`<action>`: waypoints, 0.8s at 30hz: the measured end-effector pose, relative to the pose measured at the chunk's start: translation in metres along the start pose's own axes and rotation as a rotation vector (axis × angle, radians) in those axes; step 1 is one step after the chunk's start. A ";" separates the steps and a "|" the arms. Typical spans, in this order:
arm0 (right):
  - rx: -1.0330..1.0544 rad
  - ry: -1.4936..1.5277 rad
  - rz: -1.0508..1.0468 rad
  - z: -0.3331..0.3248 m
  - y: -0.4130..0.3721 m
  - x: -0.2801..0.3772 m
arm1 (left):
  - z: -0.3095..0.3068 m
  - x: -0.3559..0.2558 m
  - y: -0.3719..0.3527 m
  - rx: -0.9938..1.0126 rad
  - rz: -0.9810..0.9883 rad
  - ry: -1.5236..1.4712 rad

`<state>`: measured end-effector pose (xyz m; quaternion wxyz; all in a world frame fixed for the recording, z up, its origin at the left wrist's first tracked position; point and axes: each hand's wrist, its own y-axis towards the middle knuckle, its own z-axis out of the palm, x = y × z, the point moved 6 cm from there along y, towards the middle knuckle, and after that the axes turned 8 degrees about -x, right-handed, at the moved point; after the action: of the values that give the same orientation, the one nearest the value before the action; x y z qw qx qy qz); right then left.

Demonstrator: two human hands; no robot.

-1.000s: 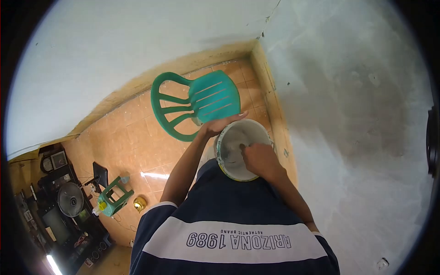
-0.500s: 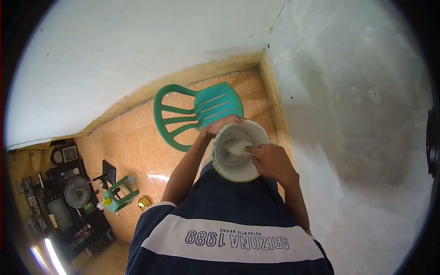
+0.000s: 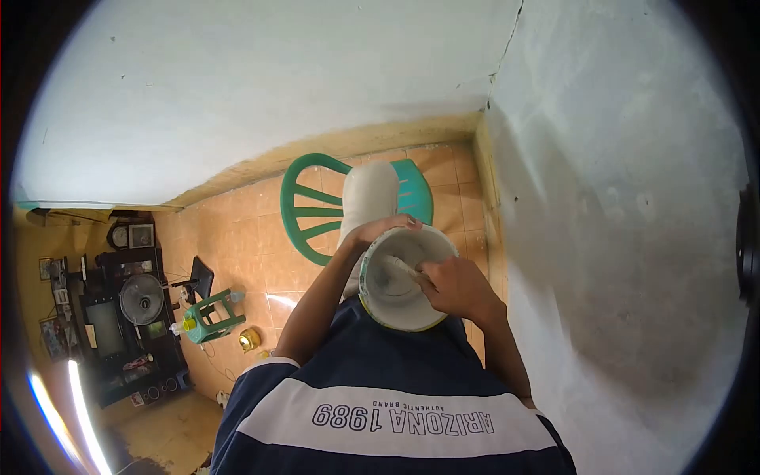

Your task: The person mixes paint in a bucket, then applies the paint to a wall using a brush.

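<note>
A white bucket (image 3: 372, 294) with pale smears on its inner wall is held against the front of my dark shirt, its mouth facing up. My left hand (image 3: 388, 229) is wrapped over the far left of its rim. Inside the mouth, my right hand (image 3: 461, 286) is closed around a flat tool coated in white (image 3: 402, 266), which slants down into the bucket. The tool's grip is hidden by my fingers. Beyond the bucket, my leg in light trousers (image 3: 370, 190) is raised over the green plastic chair (image 3: 294, 210).
A cracked white wall (image 3: 277, 79) meets a grey patchy wall (image 3: 625, 237) at the corner ahead. On the tiled floor (image 3: 229, 253) at left are a green stool (image 3: 214, 317) and a gold-coloured pot (image 3: 250, 340). A fan (image 3: 142, 299) stands by a dark cabinet (image 3: 107, 348).
My leg has come up over the chair, hiding part of its seat and back. The tool has turned from broad side to narrow edge, and the bucket has shifted slightly left and down in view.
</note>
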<state>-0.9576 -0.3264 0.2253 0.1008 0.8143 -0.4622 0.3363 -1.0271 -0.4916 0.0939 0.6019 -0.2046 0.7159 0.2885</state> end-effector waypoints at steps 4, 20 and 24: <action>0.020 0.069 -0.009 -0.003 0.011 -0.005 | 0.003 0.007 0.003 -0.045 -0.606 -0.039; 0.266 -0.070 -0.029 0.002 0.140 -0.048 | -0.083 0.020 0.046 -0.297 -0.613 -0.200; 0.350 -0.163 -0.005 -0.022 0.200 -0.037 | -0.127 0.021 0.065 -0.278 -0.738 -0.342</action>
<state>-1.1444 -0.4014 0.1890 -0.0792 0.8451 -0.4011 0.3444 -1.1671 -0.5250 0.0984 0.7415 -0.4753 0.4390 0.1774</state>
